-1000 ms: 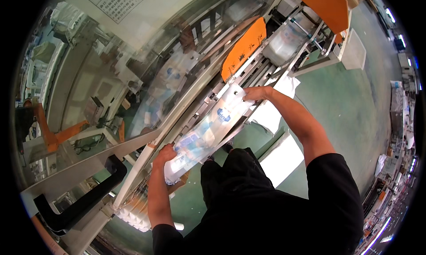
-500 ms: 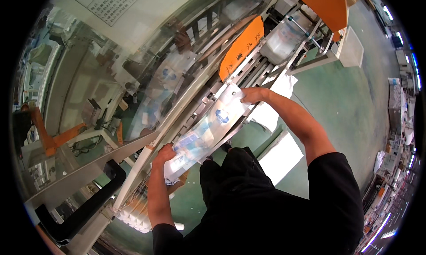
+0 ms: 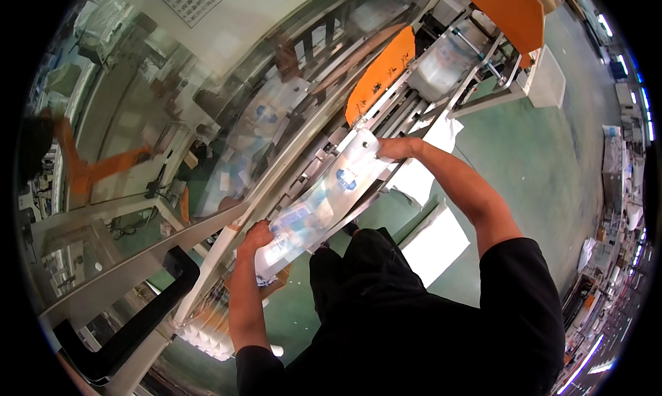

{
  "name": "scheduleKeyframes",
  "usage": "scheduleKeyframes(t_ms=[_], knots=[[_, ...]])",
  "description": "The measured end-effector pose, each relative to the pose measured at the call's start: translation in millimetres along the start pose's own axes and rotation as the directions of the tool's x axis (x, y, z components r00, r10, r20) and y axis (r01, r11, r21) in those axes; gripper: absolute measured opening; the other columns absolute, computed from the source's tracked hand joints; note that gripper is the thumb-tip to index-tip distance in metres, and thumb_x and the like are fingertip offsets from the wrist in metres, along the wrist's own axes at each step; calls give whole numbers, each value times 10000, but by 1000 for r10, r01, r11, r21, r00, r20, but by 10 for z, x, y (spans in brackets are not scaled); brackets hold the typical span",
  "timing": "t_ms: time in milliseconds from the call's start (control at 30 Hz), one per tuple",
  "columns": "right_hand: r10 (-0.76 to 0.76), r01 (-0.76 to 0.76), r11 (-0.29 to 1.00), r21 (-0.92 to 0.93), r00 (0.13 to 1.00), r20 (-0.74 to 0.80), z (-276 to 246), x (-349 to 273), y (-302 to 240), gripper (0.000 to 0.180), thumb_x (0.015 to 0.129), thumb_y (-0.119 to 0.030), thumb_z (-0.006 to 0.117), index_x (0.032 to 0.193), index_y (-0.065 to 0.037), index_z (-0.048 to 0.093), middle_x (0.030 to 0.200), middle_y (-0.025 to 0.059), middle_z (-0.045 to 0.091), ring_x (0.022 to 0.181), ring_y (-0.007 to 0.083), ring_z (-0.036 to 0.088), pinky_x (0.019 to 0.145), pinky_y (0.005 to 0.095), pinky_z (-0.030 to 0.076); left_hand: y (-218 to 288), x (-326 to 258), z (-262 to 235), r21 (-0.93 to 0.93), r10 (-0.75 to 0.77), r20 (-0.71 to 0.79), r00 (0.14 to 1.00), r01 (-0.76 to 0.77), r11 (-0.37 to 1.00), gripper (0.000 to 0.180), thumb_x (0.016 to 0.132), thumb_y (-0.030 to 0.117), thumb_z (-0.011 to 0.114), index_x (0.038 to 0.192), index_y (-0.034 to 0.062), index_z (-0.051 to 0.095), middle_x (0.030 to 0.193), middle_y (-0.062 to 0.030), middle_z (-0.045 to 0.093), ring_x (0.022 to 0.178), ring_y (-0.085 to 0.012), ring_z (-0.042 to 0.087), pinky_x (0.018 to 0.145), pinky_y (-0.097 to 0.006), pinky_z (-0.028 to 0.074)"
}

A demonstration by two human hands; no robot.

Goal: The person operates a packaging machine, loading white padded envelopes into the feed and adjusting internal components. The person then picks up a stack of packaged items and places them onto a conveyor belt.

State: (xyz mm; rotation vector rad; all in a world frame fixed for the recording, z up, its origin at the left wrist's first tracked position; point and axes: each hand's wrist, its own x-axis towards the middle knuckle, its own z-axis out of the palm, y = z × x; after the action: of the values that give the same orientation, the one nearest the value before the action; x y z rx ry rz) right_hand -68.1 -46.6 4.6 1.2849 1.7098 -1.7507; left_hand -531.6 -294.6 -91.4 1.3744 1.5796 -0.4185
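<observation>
A long stack of clear plastic bags [image 3: 317, 203] with blue print lies slantwise along the machine's rails in front of me. My left hand [image 3: 258, 237] is closed on its near left edge, fingers curled in. At the far end, beside a small round hole or pin, my right hand [image 3: 396, 148] grips the right edge; its fingertips are partly hidden by the film. Just beyond that end stands an upright orange plate [image 3: 380, 75] with dark handwriting. Further along the rails sits another bundle of clear bags [image 3: 441, 68].
A transparent guard with a metal frame [image 3: 276, 179] runs along my left, with a black handle [image 3: 148, 317] near its lower end. Behind it is an orange bracket [image 3: 93, 168]. A white slab [image 3: 434, 243] lies on the green floor by my legs. Another orange plate [image 3: 503, 13] juts out at top right.
Both hands keep their hold on the bags, with hardly any shift. Behind the guard, the orange bracket has moved upward and is blurred.
</observation>
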Motion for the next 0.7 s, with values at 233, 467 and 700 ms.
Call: scheduleKeyframes(t_ms=[233, 467, 700], knots=[[-60, 60, 998, 17, 998, 20, -14, 498, 697, 435, 956, -261, 524, 1290, 10, 461, 855, 73, 596, 688, 157, 542, 585, 314, 459, 171, -5, -161, 17, -28, 40, 999, 28, 999, 521, 744, 181, 566, 1246, 48, 611, 1217, -225, 629, 1138, -379, 595, 988, -446, 468], [133, -140, 985, -97, 988, -75, 28, 36, 2, 506, 957, -246, 509, 1374, 13, 387, 1006, 104, 617, 778, 170, 584, 614, 305, 494, 184, -46, -112, -59, -54, -9, 998, 54, 997, 524, 709, 183, 620, 1203, 10, 638, 1225, -241, 622, 1139, -356, 603, 996, -382, 470], [72, -72, 997, 1, 993, -92, 84, 180, 219, 389, 881, -190, 514, 1220, -1, 479, 815, 77, 598, 596, 142, 523, 498, 331, 451, 155, 2, -81, -64, -38, 36, 999, 40, 997, 529, 741, 186, 580, 1247, 36, 613, 1242, -233, 616, 1163, -370, 585, 1003, -424, 459]])
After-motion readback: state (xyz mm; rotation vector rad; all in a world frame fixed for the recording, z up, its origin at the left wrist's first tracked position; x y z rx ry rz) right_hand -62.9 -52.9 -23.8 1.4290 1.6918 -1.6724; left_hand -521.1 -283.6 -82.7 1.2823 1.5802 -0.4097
